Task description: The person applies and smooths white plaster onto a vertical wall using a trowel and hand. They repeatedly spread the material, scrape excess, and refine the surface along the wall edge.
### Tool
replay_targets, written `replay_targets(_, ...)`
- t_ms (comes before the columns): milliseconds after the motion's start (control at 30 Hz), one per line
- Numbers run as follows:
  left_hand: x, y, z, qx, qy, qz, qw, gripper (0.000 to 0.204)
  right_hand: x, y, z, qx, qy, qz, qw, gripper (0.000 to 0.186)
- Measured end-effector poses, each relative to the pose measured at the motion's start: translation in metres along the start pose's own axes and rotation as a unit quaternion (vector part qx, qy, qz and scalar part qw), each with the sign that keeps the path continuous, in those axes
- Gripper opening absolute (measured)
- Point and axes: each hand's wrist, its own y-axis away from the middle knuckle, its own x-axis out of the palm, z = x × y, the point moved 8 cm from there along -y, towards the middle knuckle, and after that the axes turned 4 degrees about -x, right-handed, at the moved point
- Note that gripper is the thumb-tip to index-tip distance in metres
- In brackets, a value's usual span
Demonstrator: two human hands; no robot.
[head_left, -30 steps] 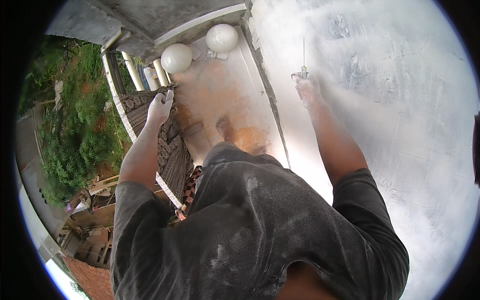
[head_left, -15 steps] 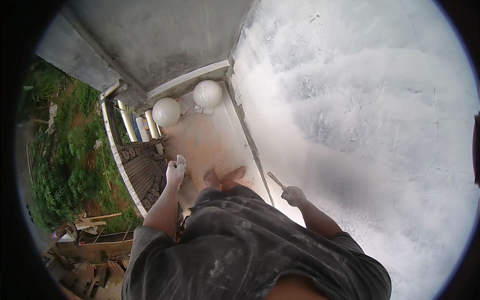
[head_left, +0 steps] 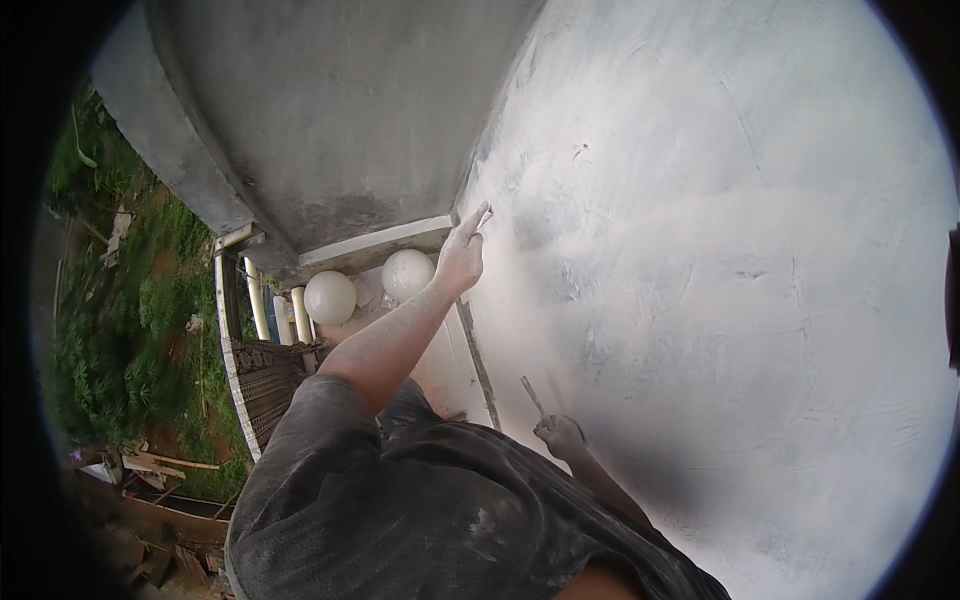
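Note:
My left hand (head_left: 462, 255), dusted white, is raised to the white plastered wall (head_left: 720, 280), near the inner corner. Its fingers grip a small flat tool (head_left: 486, 216) at the wall; whether the tool touches the surface I cannot tell. Lower and to the right, my right hand (head_left: 558, 436) is closed around the handle of a thin flat-bladed tool (head_left: 532, 398), pointing up beside the same wall. My left forearm crosses the view of the narrow floor below, and my body hides much of it.
A grey rendered wall (head_left: 330, 110) meets the white one. Two white globes (head_left: 330, 298) lie on the dusty floor by the far edge, with upright pipes (head_left: 256, 300) beside them. The left railing (head_left: 235, 390) carries patterned cloth (head_left: 270, 385); outside lie greenery and scattered planks below.
My left hand has swung from beside the railing up and rightward to the white wall. My right hand has come lower. The view has shifted, showing more of the grey wall.

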Motion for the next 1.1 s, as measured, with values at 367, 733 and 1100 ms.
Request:
replay_targets(367, 0.056, -0.144, -0.277, 0.422, -0.031, -0.125, 0.897, 0.059, -0.013, -0.014, 0.069, 0.147, -0.026, -0.078, 0.986, 0.033)
replay_targets(733, 0.045, -0.184, -0.302, 0.511, -0.051, -0.051, 0.857, 0.103, -0.022, -0.103, 0.185, 0.179, 0.014, -0.013, 0.984, 0.035)
replay_targets(1100, 0.059, -0.176, -0.238, 0.523, -0.083, 0.006, 0.848, 0.098, -0.174, -0.058, 0.281, -0.011, -0.271, -0.393, 0.878, 0.047)
